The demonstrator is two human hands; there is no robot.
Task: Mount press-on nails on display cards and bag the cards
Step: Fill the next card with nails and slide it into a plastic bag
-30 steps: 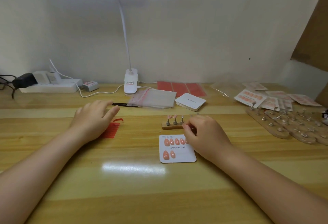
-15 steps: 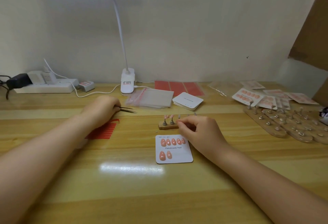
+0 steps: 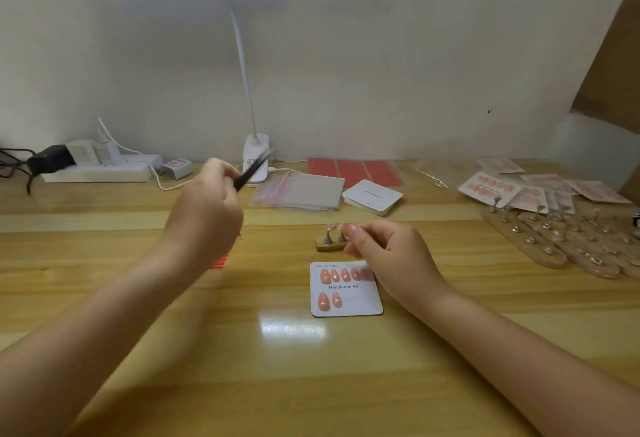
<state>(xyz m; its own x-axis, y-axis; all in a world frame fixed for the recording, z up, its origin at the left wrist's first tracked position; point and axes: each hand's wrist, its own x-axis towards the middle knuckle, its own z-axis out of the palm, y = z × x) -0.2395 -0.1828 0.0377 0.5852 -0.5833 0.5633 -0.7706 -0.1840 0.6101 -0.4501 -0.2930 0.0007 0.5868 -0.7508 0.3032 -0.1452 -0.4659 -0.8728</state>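
A white display card [image 3: 349, 301] printed "Handmade Nail" lies at the centre of the table with several pink nails stuck on it. Just behind it stands a small wooden nail stand [image 3: 327, 246] with metal pegs. My right hand [image 3: 388, 249] hovers over the stand's right end, its fingertips pinching a pink nail [image 3: 348, 228] at a peg. My left hand [image 3: 204, 218] is raised left of the stand and grips black tweezers [image 3: 252, 170], which point up and to the right. A red adhesive strip sheet [image 3: 221, 261] lies partly hidden under the left hand.
Clear zip bags [image 3: 301, 190] and a stack of blank cards [image 3: 372, 196] lie behind the stand. Red sheets [image 3: 356, 171] and a lamp base [image 3: 256, 161] sit by the wall, a power strip [image 3: 100, 170] far left. Finished cards [image 3: 491, 187] and empty wooden stands [image 3: 554, 246] fill the right side.
My left hand picked the tweezers off the table and lifted them up and to the right. My right hand stayed at the stand and now pinches a nail.
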